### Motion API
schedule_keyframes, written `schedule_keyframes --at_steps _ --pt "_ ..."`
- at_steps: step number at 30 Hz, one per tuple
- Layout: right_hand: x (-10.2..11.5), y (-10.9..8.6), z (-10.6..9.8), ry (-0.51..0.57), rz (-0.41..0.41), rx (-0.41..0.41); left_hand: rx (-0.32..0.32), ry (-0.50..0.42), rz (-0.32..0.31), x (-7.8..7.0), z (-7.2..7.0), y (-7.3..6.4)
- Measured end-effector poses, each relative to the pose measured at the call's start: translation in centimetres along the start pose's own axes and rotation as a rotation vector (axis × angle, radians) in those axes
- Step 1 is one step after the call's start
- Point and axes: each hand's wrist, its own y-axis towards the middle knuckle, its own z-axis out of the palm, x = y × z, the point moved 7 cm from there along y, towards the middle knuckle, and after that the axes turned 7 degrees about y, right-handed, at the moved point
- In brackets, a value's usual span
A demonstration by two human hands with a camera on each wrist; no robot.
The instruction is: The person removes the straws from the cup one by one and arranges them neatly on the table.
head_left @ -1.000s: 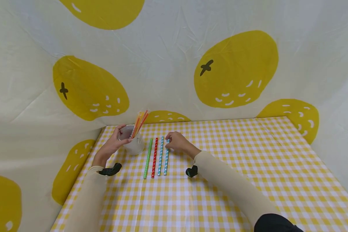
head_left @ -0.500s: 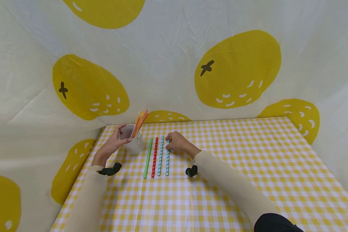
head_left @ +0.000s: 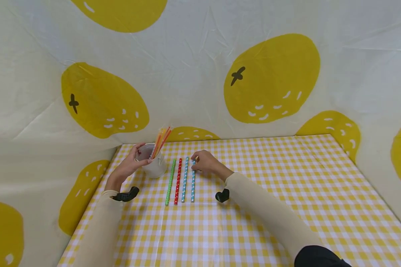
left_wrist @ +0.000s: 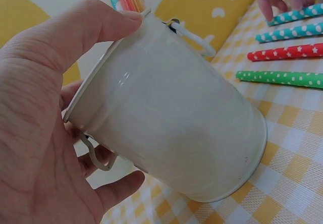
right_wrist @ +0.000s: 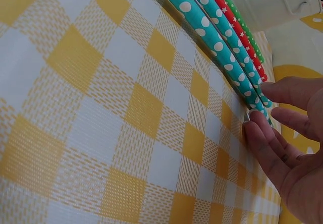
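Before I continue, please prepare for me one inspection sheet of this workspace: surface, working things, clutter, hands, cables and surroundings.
Surface: yellow-and-white checked tablecloth, lightly creased.
Working things: green straw, red straw, left blue straw and right blue straw lie side by side, apart; white pail with bundled straws leaning inside.
Clutter: nothing seen.
Left hand: holds the pail by its rim.
Right hand: pinches the right blue straw near its far end.
Cables: nothing seen.
Surroundings: pale wall covering with large yellow fruit prints, behind and left of the table.
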Motion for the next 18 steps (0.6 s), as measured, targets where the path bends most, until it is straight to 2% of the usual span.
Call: schedule_keyframes --at_steps 9,14,18 --pt "0.1 -0.2 -0.6 -0.001 -0.011 -0.022 -0.005 0.061 -0.008 -0.7 -0.1 0.0" --pt "0.0 0.1 -0.9 0.058 -0.012 -0.036 -0.001 0.027 -0.002 -0.6 0.0 0.1" --pt "0.9 0.2 -1.6 0.068 -0.084 -0.101 -0.001 -0.004 -0.004 -0.1 0.0 0.2"
